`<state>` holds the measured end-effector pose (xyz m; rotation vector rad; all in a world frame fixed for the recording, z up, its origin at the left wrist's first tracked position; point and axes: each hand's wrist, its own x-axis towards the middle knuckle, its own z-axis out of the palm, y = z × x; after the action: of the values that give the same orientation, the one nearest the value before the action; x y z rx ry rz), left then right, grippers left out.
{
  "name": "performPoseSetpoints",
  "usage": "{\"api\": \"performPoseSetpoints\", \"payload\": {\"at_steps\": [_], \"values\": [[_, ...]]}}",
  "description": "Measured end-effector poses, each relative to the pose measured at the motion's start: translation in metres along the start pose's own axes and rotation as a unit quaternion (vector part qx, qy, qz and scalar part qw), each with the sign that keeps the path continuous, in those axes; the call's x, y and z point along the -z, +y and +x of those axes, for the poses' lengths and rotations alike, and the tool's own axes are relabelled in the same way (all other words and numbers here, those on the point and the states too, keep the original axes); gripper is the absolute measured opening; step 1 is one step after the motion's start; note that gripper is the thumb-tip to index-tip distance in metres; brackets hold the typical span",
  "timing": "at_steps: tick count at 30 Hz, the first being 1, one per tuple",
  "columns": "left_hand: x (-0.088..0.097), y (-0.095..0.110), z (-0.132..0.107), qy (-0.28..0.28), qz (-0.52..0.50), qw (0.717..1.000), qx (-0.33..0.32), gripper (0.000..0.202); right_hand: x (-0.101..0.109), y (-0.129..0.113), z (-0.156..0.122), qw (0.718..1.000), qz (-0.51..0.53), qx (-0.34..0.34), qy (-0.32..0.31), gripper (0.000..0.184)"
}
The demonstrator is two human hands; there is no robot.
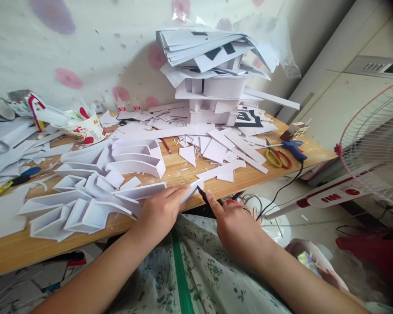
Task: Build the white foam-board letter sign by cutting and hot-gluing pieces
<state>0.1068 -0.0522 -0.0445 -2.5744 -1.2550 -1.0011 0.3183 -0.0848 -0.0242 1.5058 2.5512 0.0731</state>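
Note:
At the table's front edge, my left hand (160, 208) presses down on a narrow white foam board strip (191, 190) with its fingertips. My right hand (236, 224) is closed round a black craft knife (203, 195), the index finger stretched along it. The knife's tip is at the right end of the strip; whether the blade touches it I cannot tell. Left of my left hand stand several glued white foam board pieces with upright walls, among them a curved one (136, 168). White offcuts (214, 150) lie beyond my hands.
A tall white model (212, 104) stands at the back under stacked sheets (209, 46). A paper cup (85, 130) of tools is at the back left. Scissors (277, 158) and a blue glue gun (294, 149) lie right. A fan (373, 144) stands beside the table.

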Motion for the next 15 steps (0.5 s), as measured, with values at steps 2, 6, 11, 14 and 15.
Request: {"api": "performPoseSetpoints", "payload": {"at_steps": [2, 6, 11, 14, 15], "values": [[0.000, 0.000, 0.000, -0.001, 0.001, 1.000, 0.001, 0.035, 0.002, 0.000, 0.001, 1.000, -0.002, 0.005, -0.005, 0.085], [-0.001, 0.000, 0.000, -0.001, 0.005, 1.000, 0.001, 0.036, 0.008, 0.000, 0.004, 0.999, 0.023, -0.004, -0.028, 0.083], [-0.001, 0.000, 0.000, -0.002, 0.004, 1.000, 0.005, 0.035, 0.016, 0.000, 0.007, 0.997, 0.036, -0.007, -0.062, 0.080], [0.001, 0.000, 0.001, -0.010, -0.007, 1.000, 0.011, 0.034, 0.020, 0.002, 0.008, 0.995, 0.053, -0.002, -0.081, 0.078], [0.001, 0.001, 0.001, -0.014, -0.013, 1.000, 0.015, 0.035, 0.021, 0.002, 0.008, 0.995, 0.058, 0.000, -0.085, 0.078]]}}
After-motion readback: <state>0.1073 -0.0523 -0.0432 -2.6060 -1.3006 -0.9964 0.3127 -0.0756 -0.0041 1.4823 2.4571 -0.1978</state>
